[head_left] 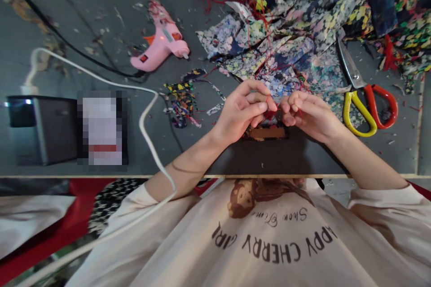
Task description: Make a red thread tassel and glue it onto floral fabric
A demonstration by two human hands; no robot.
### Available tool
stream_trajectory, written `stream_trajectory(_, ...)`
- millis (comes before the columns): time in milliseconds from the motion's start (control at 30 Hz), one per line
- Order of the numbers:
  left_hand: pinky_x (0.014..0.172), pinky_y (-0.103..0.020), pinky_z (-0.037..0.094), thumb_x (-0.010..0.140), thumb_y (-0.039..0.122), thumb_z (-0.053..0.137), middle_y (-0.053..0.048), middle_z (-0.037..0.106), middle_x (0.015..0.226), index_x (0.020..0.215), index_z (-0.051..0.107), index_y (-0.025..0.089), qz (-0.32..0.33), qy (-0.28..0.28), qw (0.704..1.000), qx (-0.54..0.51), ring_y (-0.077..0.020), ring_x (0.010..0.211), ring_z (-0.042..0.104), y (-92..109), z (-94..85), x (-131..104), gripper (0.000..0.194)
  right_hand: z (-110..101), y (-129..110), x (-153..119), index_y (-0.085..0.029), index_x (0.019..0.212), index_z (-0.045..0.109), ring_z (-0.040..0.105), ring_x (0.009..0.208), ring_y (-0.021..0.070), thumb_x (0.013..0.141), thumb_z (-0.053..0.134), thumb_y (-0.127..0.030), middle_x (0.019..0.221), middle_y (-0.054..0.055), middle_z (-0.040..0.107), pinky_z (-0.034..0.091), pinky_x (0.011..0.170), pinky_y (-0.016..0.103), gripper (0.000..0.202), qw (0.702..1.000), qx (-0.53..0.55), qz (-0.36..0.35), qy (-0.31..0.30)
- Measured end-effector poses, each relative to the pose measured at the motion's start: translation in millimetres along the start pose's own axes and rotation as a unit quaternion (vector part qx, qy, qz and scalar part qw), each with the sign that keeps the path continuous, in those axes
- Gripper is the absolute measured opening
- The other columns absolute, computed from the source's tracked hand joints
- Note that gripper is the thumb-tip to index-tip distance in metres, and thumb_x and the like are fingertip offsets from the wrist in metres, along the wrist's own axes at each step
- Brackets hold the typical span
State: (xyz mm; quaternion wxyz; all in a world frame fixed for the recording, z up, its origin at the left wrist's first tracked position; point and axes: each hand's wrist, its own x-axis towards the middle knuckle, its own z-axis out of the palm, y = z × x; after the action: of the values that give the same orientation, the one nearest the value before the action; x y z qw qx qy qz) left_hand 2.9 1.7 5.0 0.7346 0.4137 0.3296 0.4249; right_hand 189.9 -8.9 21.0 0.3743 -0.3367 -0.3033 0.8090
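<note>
My left hand [244, 110] pinches a thin red thread between thumb and fingers, just over the near edge of the cloth pile. Close to its right, my right hand [305, 114] has its fingertips pressed together, with red thread showing at them. A small tangle of red thread [270, 114] lies between the two hands, partly hidden by fingers. Below it is a small brown piece [268, 132] with a dark patterned border. Flowered cloth [289, 49] is heaped beyond both hands, with loose red threads across it.
Scissors with red and yellow handles [362, 94] lie at the right. A pink glue gun [161, 45] is at the upper left, near fabric scraps [183, 98]. A white cable [144, 121] runs from a dark box [43, 130] across my left forearm. A blurred-out item [102, 130] lies beside the box.
</note>
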Motion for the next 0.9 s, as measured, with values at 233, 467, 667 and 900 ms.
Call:
stream_trajectory(233,0.043,-0.012,0.045,0.069,0.041,0.084,0.007,0.063,0.063,0.084,0.061,0.021,-0.002,0.019,0.998,-0.056,-0.0020,0.045,0.051,-0.2,-2.2,2.4,0.033,-3.3,-2.3,0.2,-0.017,0.069,0.053,0.054,0.060,0.0058,0.076,0.077,-0.038,0.074,-0.003,0.059,0.048,0.063,0.021,0.033,1.000,0.011,-0.017,0.002)
stream_trajectory(467,0.051,-0.015,0.049,0.074,0.043,0.079,0.006,0.059,0.063,0.083,0.057,0.021,0.014,0.027,1.000,-0.007,-0.0048,0.054,0.056,-3.2,-8.1,3.8,0.031,-5.7,-2.4,0.8,-0.017,0.070,0.052,0.052,0.060,0.0055,0.076,0.077,-0.041,0.075,-0.003,0.058,0.046,0.061,0.021,0.036,1.000,-0.005,-0.014,0.018)
stream_trajectory(667,0.049,-0.017,0.046,0.072,0.026,0.072,0.006,0.059,0.057,0.075,0.059,0.021,-0.007,0.044,0.999,-0.006,-0.0055,0.051,0.053,-1.0,-5.8,1.5,0.014,-4.1,-3.4,0.9,-0.017,0.069,0.051,0.047,0.057,0.0047,0.073,0.080,-0.040,0.074,-0.003,0.056,0.042,0.058,0.021,0.038,0.999,-0.008,-0.022,0.026)
stream_trajectory(900,0.046,-0.016,0.042,0.067,0.017,0.063,0.006,0.062,0.056,0.079,0.065,0.022,-0.014,0.025,0.999,0.033,-0.0048,0.047,0.053,0.0,-6.3,2.0,0.013,-4.3,-3.6,1.1,-0.017,0.071,0.052,0.039,0.051,0.0027,0.076,0.079,-0.039,0.071,-0.005,0.054,0.038,0.055,0.021,0.035,0.998,-0.027,-0.047,0.038)
